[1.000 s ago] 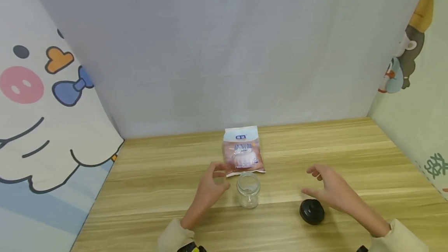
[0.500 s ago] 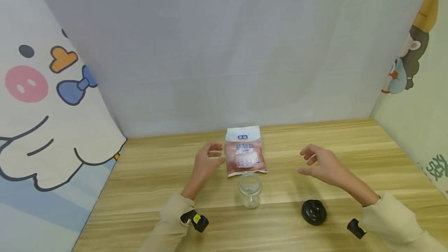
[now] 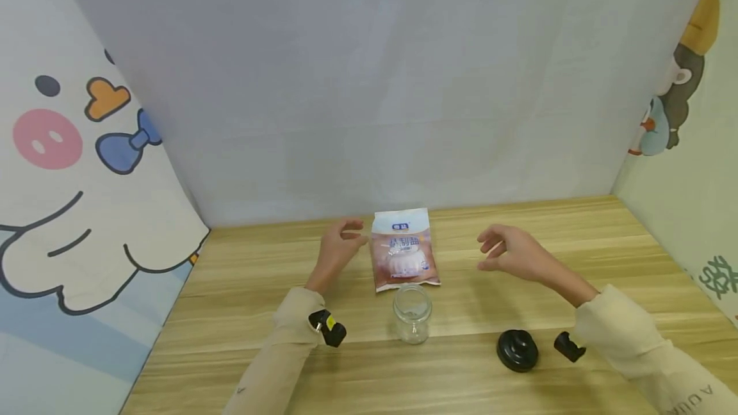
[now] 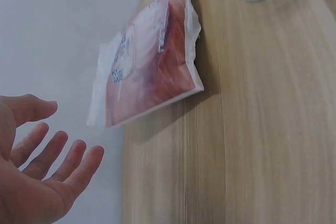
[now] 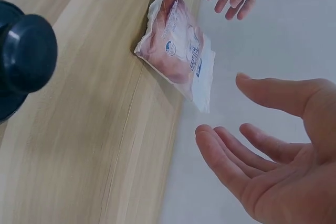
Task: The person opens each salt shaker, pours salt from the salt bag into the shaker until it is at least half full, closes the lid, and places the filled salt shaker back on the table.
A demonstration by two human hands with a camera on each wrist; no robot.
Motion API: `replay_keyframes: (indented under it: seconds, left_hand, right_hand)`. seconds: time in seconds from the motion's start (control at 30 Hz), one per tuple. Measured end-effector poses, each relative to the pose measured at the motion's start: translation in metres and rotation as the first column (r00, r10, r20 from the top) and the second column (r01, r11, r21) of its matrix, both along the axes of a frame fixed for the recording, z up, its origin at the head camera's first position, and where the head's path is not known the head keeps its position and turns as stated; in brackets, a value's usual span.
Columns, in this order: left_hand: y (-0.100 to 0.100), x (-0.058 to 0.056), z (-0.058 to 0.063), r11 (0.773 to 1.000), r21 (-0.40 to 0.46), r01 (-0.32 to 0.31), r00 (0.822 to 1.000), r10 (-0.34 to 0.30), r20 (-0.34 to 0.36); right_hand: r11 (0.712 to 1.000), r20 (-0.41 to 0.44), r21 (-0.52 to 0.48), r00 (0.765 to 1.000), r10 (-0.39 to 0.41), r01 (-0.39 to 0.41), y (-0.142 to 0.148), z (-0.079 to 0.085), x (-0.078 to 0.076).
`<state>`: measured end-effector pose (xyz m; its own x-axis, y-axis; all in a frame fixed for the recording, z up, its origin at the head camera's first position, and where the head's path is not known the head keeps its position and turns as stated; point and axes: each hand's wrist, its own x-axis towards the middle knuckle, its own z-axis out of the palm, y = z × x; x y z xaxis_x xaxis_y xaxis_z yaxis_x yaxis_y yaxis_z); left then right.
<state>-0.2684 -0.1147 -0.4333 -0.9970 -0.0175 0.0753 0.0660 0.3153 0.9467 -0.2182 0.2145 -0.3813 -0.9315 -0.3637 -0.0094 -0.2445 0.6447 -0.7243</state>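
Lying between the left hand (image 3: 339, 250) and the right hand (image 3: 516, 253), whose parted, gently bent fingers hold nothing, the pinkish-brown, white-topped packet (image 3: 405, 253) bears blue lettering; wood-grained table (image 3: 259, 261) beneath, grey backdrop (image 3: 369, 82) behind.

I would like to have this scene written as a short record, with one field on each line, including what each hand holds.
Surface: wood-grain table
Packet: printed bag, lying face up near the table's far edge
Jar: clear glass, upright, mouth uncovered, on the near side of the bag
Lid: black, knob up, on the table, right of the jar
Left hand: holds nothing; just left of the bag, not touching it
Right hand: holds nothing; right of the bag, farther from it than the left hand
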Motion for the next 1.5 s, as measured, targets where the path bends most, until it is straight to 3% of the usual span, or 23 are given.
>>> replay_keyframes:
  seconds: [0.27,0.57,0.87,1.03,1.13,1.5]
  left_hand:
    - [0.001,-0.015,-0.004,1.000,0.012,0.021,1.000,-0.021,0.011]
    - [0.010,-0.033,-0.009,0.999,0.049,0.020,1.000,-0.020,0.003]
    - [0.010,-0.040,-0.015,0.992,0.083,0.094,0.992,-0.100,0.072]
    - [0.008,-0.038,-0.017,0.977,0.068,0.201,0.969,-0.209,0.135]
    - [0.010,-0.037,-0.017,0.963,0.083,0.256,0.952,-0.266,0.150]
    - [0.016,-0.045,-0.018,0.972,0.111,0.207,0.941,-0.229,0.249]
  right_hand:
    - [0.998,0.105,-0.056,0.994,-0.001,0.007,-0.015,-0.010,-0.021]
    - [0.999,0.209,-0.051,0.978,0.012,-0.001,-0.032,-0.028,-0.036]
    - [0.988,0.291,-0.147,0.952,0.094,-0.052,-0.033,-0.053,-0.045]
    - [0.992,0.352,-0.125,0.935,0.048,-0.003,-0.045,-0.060,-0.041]
    - [0.993,0.360,-0.122,0.932,0.036,0.008,-0.051,-0.064,-0.040]
    - [0.991,0.314,-0.108,0.949,-0.040,0.077,-0.065,-0.077,-0.048]
